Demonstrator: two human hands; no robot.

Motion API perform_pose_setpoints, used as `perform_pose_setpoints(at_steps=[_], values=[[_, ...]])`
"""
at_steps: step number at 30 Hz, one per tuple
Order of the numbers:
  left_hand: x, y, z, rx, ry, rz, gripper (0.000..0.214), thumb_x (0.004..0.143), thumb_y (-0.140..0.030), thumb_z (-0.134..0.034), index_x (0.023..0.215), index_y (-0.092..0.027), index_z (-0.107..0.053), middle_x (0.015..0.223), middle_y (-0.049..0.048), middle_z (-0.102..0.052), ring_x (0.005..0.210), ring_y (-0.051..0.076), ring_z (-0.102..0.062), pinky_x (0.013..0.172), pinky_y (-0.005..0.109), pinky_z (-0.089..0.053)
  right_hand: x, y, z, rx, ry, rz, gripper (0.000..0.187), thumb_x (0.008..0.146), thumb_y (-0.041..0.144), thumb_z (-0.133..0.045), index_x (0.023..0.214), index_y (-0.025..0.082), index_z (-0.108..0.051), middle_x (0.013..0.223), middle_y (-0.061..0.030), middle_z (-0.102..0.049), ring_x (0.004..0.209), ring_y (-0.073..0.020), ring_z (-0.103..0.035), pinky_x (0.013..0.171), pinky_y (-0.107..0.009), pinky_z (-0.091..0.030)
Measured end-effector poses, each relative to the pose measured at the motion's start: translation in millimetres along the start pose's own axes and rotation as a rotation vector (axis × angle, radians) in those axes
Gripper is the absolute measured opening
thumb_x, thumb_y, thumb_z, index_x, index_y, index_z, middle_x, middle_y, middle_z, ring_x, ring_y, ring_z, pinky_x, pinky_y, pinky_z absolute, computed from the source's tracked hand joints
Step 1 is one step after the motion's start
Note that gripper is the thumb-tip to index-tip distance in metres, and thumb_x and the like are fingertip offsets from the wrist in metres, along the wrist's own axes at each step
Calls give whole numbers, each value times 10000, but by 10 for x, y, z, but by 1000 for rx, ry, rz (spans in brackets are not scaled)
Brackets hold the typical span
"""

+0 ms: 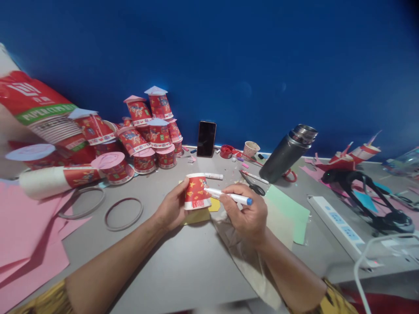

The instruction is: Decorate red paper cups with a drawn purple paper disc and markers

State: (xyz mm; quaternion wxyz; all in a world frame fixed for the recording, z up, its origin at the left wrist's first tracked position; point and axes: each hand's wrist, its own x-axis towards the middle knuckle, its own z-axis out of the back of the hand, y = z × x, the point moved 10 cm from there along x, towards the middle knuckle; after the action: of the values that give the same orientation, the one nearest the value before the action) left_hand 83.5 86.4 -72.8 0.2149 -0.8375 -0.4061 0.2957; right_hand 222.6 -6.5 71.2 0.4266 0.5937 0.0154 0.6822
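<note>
My left hand [173, 207] grips a red printed paper cup [196, 192] from its left side, held upside down with the wider rim low, above the desk. In my right hand [247, 213] is a white marker [231, 196] with a blue end, its tip touching or very close to the cup's right side. Beneath the cup lie pieces of yellow paper [196, 216]. Just behind it rests another white marker [214, 176]. A pale crumpled cloth or bag [242, 248] lies under my right wrist.
Decorated paper cups [160, 138] are stacked at the back left, beside two grey rings [123, 213] and pink paper [29, 226]. A phone [206, 138] leans on the blue wall. Scissors [253, 185], a dark flask [284, 155], green paper [291, 213] and a power strip [340, 226] lie to the right.
</note>
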Motion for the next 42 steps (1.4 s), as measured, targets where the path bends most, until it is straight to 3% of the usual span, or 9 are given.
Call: perform_pose_setpoints(at_steps=[4, 12, 16, 24, 34, 42], values=[[-15, 28, -33, 11, 16, 13, 464, 1069, -407, -497, 1275, -45, -702, 985, 193, -825, 901, 326, -814, 891, 493, -661, -26, 95, -76, 16, 36, 84, 53, 980, 198, -670, 941, 210, -703, 802, -24, -775, 675, -167, -705, 639, -280, -532], [-26, 30, -35, 45, -7, 1, 455, 1088, -373, -452, 1239, -30, -711, 974, 203, -821, 825, 299, -814, 839, 448, -674, -31, 144, -122, 7, 64, 137, 57, 997, 207, -657, 960, 209, -700, 785, -29, -759, 653, -166, -676, 619, -283, -527], [-27, 18, -28, 25, -23, -5, 451, 1091, -368, -453, 1268, -35, -700, 970, 199, -823, 808, 290, -815, 805, 421, -675, -23, 122, -88, -24, 40, 110, 66, 996, 212, -656, 950, 215, -704, 794, -28, -771, 672, -174, -708, 639, -293, -545], [-41, 1, -40, 9, -27, 4, 417, 1091, -378, -461, 1132, -66, -735, 902, 165, -825, 788, 278, -813, 850, 431, -669, 3, 95, -12, -31, 11, 70, 69, 976, 199, -666, 924, 216, -707, 800, -25, -783, 674, -176, -718, 638, -289, -545], [-15, 41, -29, 2, 38, 8, 455, 1054, -356, -545, 1349, -32, -669, 1081, 215, -820, 952, 333, -813, 942, 479, -643, 2, 125, -72, -16, 53, 79, 90, 984, 228, -653, 920, 215, -715, 787, -31, -781, 644, -171, -707, 637, -300, -562], [-34, -8, -31, 8, 1, -11, 383, 1065, -360, -508, 1138, -60, -734, 984, 182, -830, 912, 312, -814, 980, 489, -627, 15, 79, -9, -36, 26, 28, 93, 968, 218, -664, 891, 219, -715, 776, -22, -784, 664, -174, -721, 647, -290, -559]])
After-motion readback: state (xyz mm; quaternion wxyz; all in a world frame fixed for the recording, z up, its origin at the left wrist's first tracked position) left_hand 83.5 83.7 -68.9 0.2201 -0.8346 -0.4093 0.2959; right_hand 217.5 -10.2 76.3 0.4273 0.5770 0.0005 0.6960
